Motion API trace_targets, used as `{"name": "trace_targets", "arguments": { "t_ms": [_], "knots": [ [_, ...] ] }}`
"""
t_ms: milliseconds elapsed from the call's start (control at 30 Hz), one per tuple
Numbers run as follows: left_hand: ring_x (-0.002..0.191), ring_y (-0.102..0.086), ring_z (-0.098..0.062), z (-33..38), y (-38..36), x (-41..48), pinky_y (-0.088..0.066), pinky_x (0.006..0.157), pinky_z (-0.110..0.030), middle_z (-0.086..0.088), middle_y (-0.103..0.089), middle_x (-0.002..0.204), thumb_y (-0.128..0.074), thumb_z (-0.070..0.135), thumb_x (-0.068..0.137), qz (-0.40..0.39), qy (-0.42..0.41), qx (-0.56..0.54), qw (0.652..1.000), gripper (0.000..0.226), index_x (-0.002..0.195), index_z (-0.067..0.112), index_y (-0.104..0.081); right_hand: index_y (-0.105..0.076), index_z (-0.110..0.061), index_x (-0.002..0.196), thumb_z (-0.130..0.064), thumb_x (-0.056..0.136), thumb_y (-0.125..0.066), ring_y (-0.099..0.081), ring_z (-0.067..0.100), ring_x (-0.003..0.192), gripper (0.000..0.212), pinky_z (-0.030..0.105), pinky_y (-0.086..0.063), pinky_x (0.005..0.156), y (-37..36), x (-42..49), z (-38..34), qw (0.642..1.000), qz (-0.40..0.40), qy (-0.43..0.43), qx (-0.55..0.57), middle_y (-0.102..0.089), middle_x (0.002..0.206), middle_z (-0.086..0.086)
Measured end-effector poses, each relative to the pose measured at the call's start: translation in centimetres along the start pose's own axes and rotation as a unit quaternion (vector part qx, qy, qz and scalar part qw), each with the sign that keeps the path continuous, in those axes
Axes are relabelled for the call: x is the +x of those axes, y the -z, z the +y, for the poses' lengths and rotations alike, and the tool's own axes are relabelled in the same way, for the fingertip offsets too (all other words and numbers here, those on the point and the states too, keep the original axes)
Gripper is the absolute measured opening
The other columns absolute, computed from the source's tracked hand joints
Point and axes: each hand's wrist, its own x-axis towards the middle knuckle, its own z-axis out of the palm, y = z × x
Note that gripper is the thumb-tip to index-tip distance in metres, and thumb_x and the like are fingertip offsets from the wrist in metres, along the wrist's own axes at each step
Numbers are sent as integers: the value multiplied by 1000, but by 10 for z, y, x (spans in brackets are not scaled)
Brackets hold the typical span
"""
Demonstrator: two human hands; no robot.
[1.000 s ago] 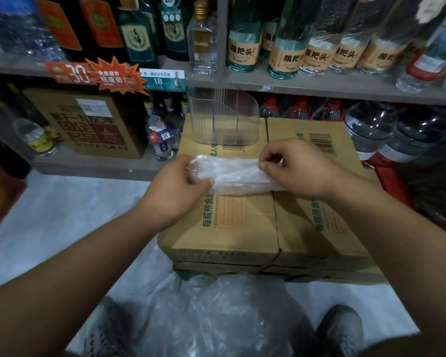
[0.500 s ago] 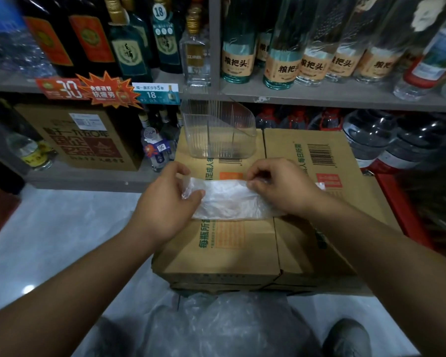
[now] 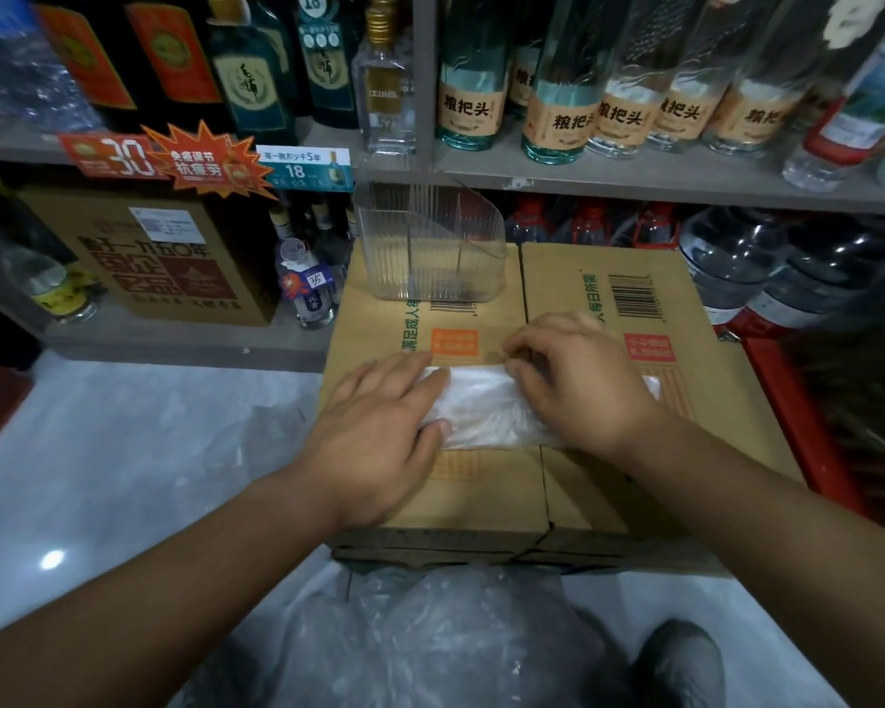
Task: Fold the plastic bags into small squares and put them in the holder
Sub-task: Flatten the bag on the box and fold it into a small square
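Note:
A clear plastic bag point(image 3: 486, 413), folded into a flat strip, lies across two cardboard boxes point(image 3: 599, 482). My left hand point(image 3: 379, 431) lies flat on the strip's left end, thumb against its near edge. My right hand point(image 3: 578, 385) covers the right part and pinches the far edge with thumb and fingers. A little of the strip pokes out to the right of that hand. The clear ribbed holder point(image 3: 430, 247) stands upright on the far part of the left box, with nothing visible inside it.
A heap of loose clear bags point(image 3: 430, 646) lies on the pale floor in front of the boxes, next to my shoe point(image 3: 678, 661). Shelves of bottles point(image 3: 558, 109) rise behind the boxes. A red crate point(image 3: 798, 426) stands at the right.
Both hands have brought the bag down from the air onto the box tops. My left hand has gone from gripping its end to pressing flat on it. The camera has tilted down.

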Motion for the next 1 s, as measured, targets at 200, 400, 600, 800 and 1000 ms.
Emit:
{"name": "trace_targets", "arguments": {
  "t_ms": [200,400,600,800,1000],
  "knots": [
    [156,9,-12,-1,-13,-3,0,126,-42,1,3,170,-5,57,97,-12,-15,14,1000,73,163,24,-9,-38,-22,152,-51,100,-20,-15,25,153,63,43,-5,125,-10,-40,-50,992,-107,50,-54,-32,162,3],
    [151,24,-7,-1,-15,-2,10,125,-42,7,21,166,8,61,91,-35,7,63,997,80,160,22,14,4,-39,160,-73,89,9,32,10,148,79,44,15,123,-15,-60,-9,976,-209,22,-54,24,165,-10],
    [150,31,-11,0,-14,-2,13,124,-43,4,28,165,13,63,88,-42,20,79,996,81,159,25,19,11,-48,155,-71,91,4,35,4,145,68,38,17,123,12,-69,43,972,-224,-39,-54,29,163,-12],
    [153,19,-16,6,-12,-4,9,123,-40,-4,23,168,3,66,88,-16,50,51,997,79,159,35,15,-51,-35,142,-70,89,-42,-17,22,150,64,48,-20,119,23,-69,41,997,-64,19,-39,-27,163,4],
    [149,-13,-23,4,-1,-8,-10,117,-48,-2,-17,163,-40,55,87,106,22,-78,991,63,146,33,-39,-71,-19,104,-38,87,-70,-56,23,105,25,42,-49,87,2,-66,16,985,-32,170,0,-62,111,-1]
  ]
}}
